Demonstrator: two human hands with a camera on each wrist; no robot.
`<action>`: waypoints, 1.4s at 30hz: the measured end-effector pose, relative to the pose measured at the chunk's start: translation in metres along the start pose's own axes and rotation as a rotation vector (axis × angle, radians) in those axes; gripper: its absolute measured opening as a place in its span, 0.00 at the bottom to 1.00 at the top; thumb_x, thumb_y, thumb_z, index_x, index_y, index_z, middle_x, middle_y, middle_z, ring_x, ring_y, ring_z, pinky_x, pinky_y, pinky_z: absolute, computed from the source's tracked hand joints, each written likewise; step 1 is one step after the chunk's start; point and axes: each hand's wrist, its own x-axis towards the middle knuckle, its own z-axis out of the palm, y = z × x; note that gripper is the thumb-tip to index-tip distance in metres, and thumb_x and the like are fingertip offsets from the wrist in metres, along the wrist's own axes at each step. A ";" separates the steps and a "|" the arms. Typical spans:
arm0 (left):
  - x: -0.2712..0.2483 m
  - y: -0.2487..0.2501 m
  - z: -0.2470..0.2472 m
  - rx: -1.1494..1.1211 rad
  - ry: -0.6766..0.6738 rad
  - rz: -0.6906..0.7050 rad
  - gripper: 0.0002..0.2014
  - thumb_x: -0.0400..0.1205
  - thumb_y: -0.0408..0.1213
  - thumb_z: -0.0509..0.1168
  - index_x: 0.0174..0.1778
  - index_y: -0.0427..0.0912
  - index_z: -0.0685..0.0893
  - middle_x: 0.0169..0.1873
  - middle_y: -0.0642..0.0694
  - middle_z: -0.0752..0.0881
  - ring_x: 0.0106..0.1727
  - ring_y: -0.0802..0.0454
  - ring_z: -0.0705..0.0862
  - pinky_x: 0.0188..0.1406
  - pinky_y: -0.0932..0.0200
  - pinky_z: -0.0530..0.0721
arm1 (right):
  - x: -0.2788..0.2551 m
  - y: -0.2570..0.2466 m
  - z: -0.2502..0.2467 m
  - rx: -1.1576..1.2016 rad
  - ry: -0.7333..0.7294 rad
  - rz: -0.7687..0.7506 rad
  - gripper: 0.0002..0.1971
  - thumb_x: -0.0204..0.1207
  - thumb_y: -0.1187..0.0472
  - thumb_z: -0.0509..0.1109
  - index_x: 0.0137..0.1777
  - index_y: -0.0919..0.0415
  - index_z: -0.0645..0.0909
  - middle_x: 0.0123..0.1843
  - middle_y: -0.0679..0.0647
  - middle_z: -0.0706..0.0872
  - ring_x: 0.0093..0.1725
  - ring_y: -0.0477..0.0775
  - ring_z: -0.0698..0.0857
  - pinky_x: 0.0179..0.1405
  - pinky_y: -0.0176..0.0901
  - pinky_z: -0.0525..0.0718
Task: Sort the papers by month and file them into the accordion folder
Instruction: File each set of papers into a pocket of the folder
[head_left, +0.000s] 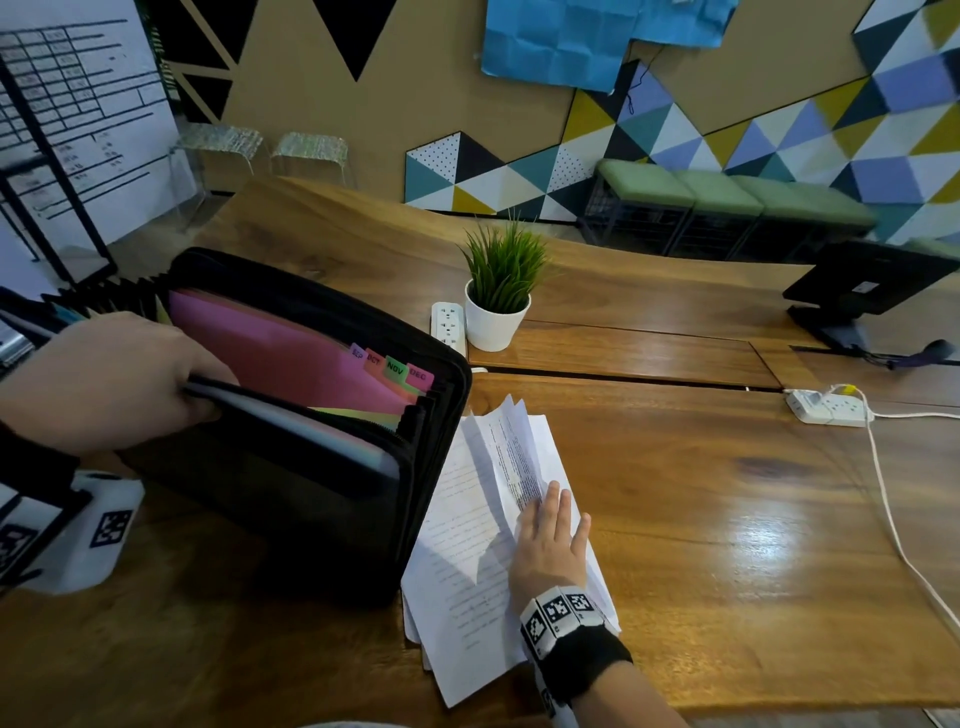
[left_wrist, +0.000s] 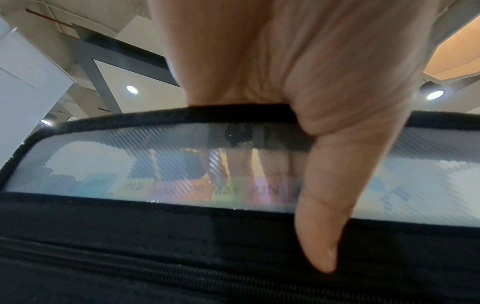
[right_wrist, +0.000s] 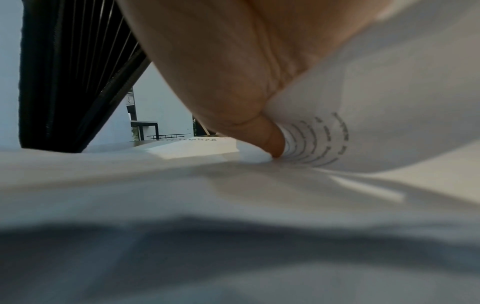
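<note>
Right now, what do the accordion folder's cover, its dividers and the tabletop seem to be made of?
Accordion folder: cover looks like matte black fabric, with a stitched zipper edge; the front pocket is probably translucent ribbed plastic. Dividers: likely thin coloured plastic with a slight sheen, though card is possible. Table: wood grain under a glossy finish that mirrors the lights.

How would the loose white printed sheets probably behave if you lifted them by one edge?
The loose white printed sheets would likely flop: one already curls up beside the right hand. They lie fanned and unclipped, so they would probably slide apart.
</note>
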 end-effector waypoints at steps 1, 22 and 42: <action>0.000 0.000 0.000 0.001 -0.007 0.001 0.04 0.71 0.48 0.71 0.39 0.63 0.90 0.33 0.61 0.89 0.40 0.55 0.87 0.45 0.49 0.86 | 0.001 0.001 0.001 0.014 -0.012 0.001 0.34 0.83 0.58 0.50 0.80 0.66 0.33 0.79 0.66 0.26 0.79 0.67 0.30 0.75 0.67 0.36; 0.003 -0.003 0.000 0.036 0.034 0.017 0.19 0.66 0.43 0.76 0.35 0.79 0.81 0.29 0.70 0.84 0.36 0.62 0.86 0.42 0.56 0.84 | 0.044 0.029 -0.037 0.362 -0.122 0.109 0.26 0.76 0.52 0.64 0.73 0.57 0.66 0.71 0.57 0.69 0.69 0.58 0.69 0.68 0.53 0.74; 0.004 0.003 -0.003 0.035 0.027 -0.006 0.13 0.68 0.46 0.74 0.40 0.73 0.87 0.27 0.74 0.77 0.37 0.64 0.85 0.44 0.58 0.83 | 0.066 0.021 -0.063 0.402 -0.201 0.087 0.21 0.72 0.59 0.73 0.62 0.63 0.74 0.67 0.57 0.66 0.57 0.56 0.79 0.53 0.40 0.81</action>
